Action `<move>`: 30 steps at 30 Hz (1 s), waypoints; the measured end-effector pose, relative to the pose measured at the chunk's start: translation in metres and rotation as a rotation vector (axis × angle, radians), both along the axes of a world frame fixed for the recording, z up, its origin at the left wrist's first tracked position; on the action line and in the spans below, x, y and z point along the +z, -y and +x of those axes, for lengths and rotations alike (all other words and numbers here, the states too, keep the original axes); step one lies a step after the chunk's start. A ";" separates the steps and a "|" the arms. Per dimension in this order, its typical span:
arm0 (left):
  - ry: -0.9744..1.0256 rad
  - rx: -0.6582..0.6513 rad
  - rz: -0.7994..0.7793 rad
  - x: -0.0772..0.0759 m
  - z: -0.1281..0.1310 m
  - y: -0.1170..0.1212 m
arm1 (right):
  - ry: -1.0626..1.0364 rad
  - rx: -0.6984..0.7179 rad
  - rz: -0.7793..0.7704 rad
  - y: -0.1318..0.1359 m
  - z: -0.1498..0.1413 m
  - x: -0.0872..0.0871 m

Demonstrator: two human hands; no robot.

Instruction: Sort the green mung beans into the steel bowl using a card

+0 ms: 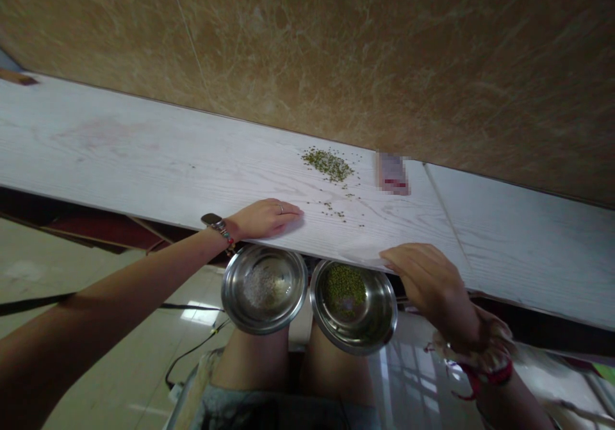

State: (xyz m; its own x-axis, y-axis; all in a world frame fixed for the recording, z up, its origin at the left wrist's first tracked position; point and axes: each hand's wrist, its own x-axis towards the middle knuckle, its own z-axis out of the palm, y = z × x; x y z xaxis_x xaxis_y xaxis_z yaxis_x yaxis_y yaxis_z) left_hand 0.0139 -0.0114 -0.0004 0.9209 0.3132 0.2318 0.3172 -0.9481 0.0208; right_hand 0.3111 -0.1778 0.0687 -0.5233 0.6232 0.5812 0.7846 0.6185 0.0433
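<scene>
My left hand (263, 217) lies flat on the white wooden tabletop (144, 161) near its front edge, fingers together and stretched out, holding nothing. My right hand (425, 276) rests at the table's front edge with fingers curved over it, empty as far as I can see. A small heap of green beans (328, 164) lies on the table beyond both hands, with stray beans scattered toward the edge. Below the edge, two steel bowls sit on my knees: the left bowl (264, 288) holds whitish grains, the right bowl (353, 305) holds green beans.
A small blurred red and white object (393, 173) lies right of the bean heap. A brown marbled wall (336, 52) rises behind the table. A dark cable (192, 353) runs over the tiled floor on the left.
</scene>
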 end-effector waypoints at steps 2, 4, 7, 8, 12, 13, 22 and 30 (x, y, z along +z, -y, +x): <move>-0.006 -0.009 0.007 0.000 0.000 0.000 | -0.015 0.005 -0.036 0.005 -0.002 0.004; -0.011 -0.013 0.014 0.000 0.000 0.000 | -0.022 0.015 -0.062 0.008 -0.005 0.007; -0.013 0.001 0.015 0.000 0.000 0.000 | -0.010 0.018 -0.040 0.010 -0.005 0.010; -0.013 0.005 0.014 0.000 0.000 0.000 | -0.003 0.012 -0.020 0.009 -0.004 0.010; -0.007 0.016 0.016 -0.001 0.000 0.000 | 0.015 -0.088 0.064 0.000 0.006 0.003; -0.004 0.014 0.021 -0.001 0.000 0.000 | 0.024 -0.128 0.085 -0.004 0.010 0.001; 0.012 -0.020 0.007 0.001 0.000 0.001 | 0.108 -0.297 0.249 -0.032 0.032 -0.017; -0.032 -0.070 -0.078 0.008 -0.001 0.003 | 0.130 -0.269 0.196 -0.031 0.034 -0.019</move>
